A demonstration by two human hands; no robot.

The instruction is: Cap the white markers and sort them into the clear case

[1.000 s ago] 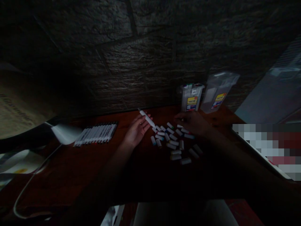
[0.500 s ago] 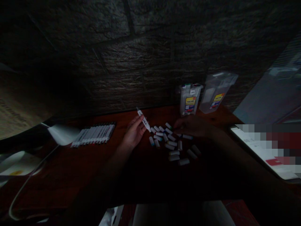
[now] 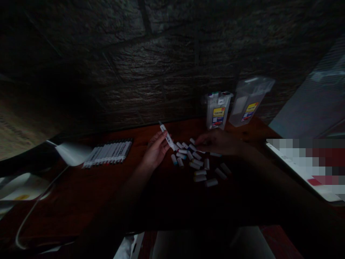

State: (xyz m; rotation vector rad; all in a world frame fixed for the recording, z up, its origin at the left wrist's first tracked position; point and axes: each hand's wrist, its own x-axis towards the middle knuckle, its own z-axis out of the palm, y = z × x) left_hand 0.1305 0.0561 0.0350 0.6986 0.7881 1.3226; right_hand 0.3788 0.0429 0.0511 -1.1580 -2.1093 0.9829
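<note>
My left hand (image 3: 157, 148) is closed around a white marker (image 3: 167, 137), which tilts with its thin tip up and to the left. Its lower end is beside a scatter of short white marker caps (image 3: 197, 162), several with coloured ends. My right hand (image 3: 212, 141) is low over the far right of these caps, fingers pointing left and seeming slightly apart. A cap (image 3: 192, 141) lies just off its fingertips, and another white piece shows under the fingers. Dim light blurs the right hand, and I make out nothing held in it.
On the wooden table (image 3: 67, 194), a row of white markers (image 3: 107, 154) lies at the left. Two clear plastic marker boxes, one (image 3: 217, 112) with coloured tops inside and one taller (image 3: 248, 104), stand by the stone wall (image 3: 172, 68). A bright-screened device (image 3: 302, 172) is at the right.
My right hand has shifted left over the caps, its fingertips now closer to the pile. My left hand has moved slightly right with the marker, still gripping it.
</note>
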